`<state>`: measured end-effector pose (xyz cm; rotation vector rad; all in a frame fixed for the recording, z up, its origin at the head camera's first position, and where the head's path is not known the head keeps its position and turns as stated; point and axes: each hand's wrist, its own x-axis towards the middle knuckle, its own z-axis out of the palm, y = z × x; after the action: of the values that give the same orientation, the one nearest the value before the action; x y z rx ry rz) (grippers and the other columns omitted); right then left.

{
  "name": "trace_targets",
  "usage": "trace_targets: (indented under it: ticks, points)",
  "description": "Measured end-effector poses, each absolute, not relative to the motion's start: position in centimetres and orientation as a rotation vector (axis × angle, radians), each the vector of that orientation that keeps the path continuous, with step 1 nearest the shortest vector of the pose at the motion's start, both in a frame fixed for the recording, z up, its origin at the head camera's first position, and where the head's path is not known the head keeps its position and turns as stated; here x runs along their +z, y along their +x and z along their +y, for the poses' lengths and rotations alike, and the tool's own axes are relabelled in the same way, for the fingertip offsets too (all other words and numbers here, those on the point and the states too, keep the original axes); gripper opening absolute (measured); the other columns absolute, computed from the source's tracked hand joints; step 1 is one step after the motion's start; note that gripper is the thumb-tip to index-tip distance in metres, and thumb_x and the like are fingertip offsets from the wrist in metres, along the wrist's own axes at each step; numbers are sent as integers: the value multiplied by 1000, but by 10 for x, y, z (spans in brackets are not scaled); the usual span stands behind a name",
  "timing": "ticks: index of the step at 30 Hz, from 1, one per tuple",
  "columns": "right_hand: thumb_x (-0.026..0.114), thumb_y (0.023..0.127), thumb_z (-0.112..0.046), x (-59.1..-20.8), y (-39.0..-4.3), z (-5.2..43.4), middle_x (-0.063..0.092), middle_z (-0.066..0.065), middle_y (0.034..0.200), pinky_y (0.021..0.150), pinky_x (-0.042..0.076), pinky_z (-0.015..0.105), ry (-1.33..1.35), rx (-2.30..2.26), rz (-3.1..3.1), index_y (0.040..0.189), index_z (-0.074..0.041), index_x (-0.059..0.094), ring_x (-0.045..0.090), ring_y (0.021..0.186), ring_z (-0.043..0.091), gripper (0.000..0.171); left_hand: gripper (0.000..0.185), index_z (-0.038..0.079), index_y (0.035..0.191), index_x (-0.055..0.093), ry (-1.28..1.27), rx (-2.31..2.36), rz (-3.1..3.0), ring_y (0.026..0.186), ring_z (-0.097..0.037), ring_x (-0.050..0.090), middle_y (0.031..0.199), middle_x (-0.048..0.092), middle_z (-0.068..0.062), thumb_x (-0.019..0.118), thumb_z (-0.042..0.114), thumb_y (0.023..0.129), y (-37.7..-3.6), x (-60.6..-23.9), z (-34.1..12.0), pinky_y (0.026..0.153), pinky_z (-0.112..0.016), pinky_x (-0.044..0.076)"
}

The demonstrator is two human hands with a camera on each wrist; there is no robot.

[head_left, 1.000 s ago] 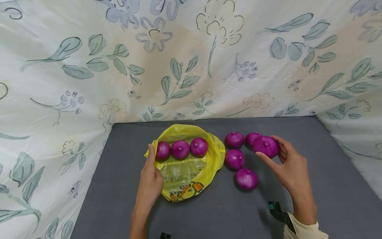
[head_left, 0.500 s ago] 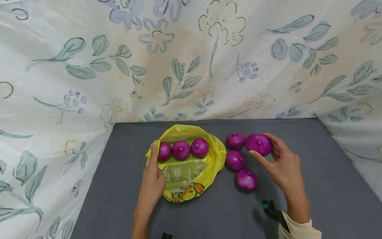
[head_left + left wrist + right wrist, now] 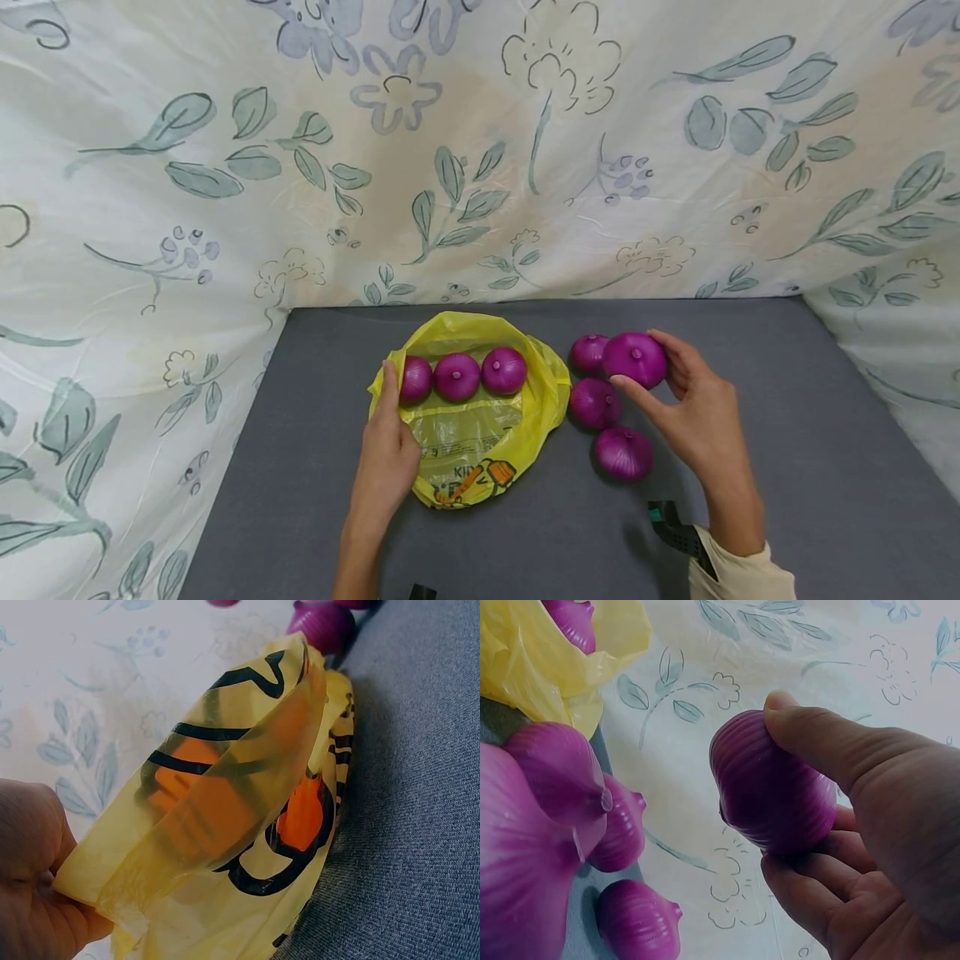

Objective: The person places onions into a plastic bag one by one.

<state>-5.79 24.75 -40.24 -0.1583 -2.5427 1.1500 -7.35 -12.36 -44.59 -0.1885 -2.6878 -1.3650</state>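
My left hand (image 3: 388, 458) grips the left rim of a yellow plastic bag (image 3: 543, 400) lying with its mouth open. Its pinch on the thin plastic shows in the left wrist view, where the bag (image 3: 202, 802) has orange and black print. Three purple onions (image 3: 457, 377) sit in a row inside the bag. To its right, my right hand (image 3: 693, 408) holds a red onion (image 3: 635, 360) between thumb and fingers, raised above the table. Loose onions lie beside the bag, including a front one (image 3: 623, 454) and a middle one (image 3: 595, 404). Another onion (image 3: 640, 921) shows in the right wrist view.
The dark grey tabletop (image 3: 510, 550) spreads beneath everything. A floral cloth (image 3: 465, 167) hangs behind it and along both sides. A black strap device (image 3: 675, 529) sits at my right wrist, by a cream sleeve (image 3: 738, 575).
My right hand has carried its onion leftward toward the bag, now overlapping the back loose onions in the head view. The left hand keeps its hold on the bag's rim.
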Motion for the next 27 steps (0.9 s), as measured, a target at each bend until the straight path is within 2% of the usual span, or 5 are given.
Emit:
trace_targets:
  ticks: [2,3,6,9,27]
  points:
    - [90,84,-44,-401,-59,245,65,16,145,100,51,34,-155,1150,-2552,155,-17,54,64,130,37,84,82,11,171,9,-181,-1374,-2694,58,-8,23,97,48,-13,40,-13,99,-73,-445,-124,59,-32,33]
    - [89,84,-45,-401,-59,244,64,16,145,100,51,38,-152,1153,-2556,155,-17,54,64,130,37,84,82,11,171,9,-178,-1377,-2696,57,-8,23,98,49,-12,40,-13,99,-73,-444,-124,59,-31,33]
    - [89,84,-46,-399,-60,241,64,15,146,100,50,44,-141,1176,-2564,155,-18,53,63,131,36,84,83,11,171,9,-180,-1378,-2699,61,-11,27,146,54,-17,39,-13,98,-73,-443,-124,61,-32,34]
    - [90,85,-44,-398,-63,237,63,15,147,100,50,47,-116,1193,-2567,156,-17,53,62,132,36,84,83,11,171,8,-185,-1378,-2697,68,-15,30,175,23,-9,39,-14,98,-72,-443,-125,65,-33,35]
    - [90,87,-35,-401,-74,222,64,18,145,97,53,48,-1,1206,-2577,155,-10,51,66,127,37,82,84,15,172,8,-181,-1411,-2701,54,-8,23,172,27,-9,40,-13,100,-74,-441,-126,54,-30,31]
